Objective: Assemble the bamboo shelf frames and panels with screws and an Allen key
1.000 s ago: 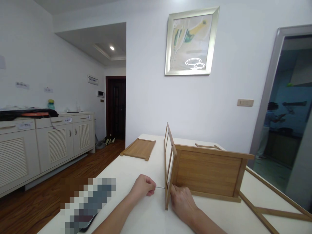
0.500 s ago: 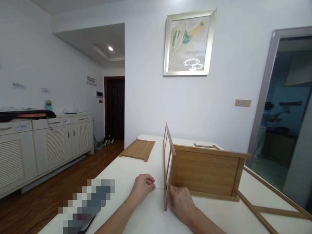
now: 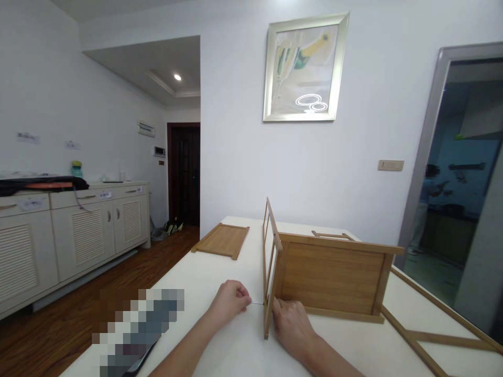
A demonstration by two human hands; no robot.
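In a pinch, my left hand (image 3: 232,298) holds a thin metal shaft (image 3: 257,303) that looks like a hex key; its handle end is hidden in my fingers. The shaft's far end meets the lower part of an upright wooden side frame (image 3: 269,309). On the other side of that frame, my right hand (image 3: 294,325) is closed around its lower edge near the joint, with the fingertips partly hidden. A wooden panel (image 3: 332,277) stands on its long edge, joined to the side frame and stretching away to the right.
On the white table (image 3: 220,345) lie a flat wooden panel (image 3: 223,241) at back left and wooden frame bars (image 3: 451,340) at right. A blurred dark object (image 3: 145,335) lies at front left. A person (image 3: 426,204) stands beyond the doorway.
Almost nothing differs. Both hands keep their grip, and the metal shaft stays against the side frame. The view has shifted very slightly.
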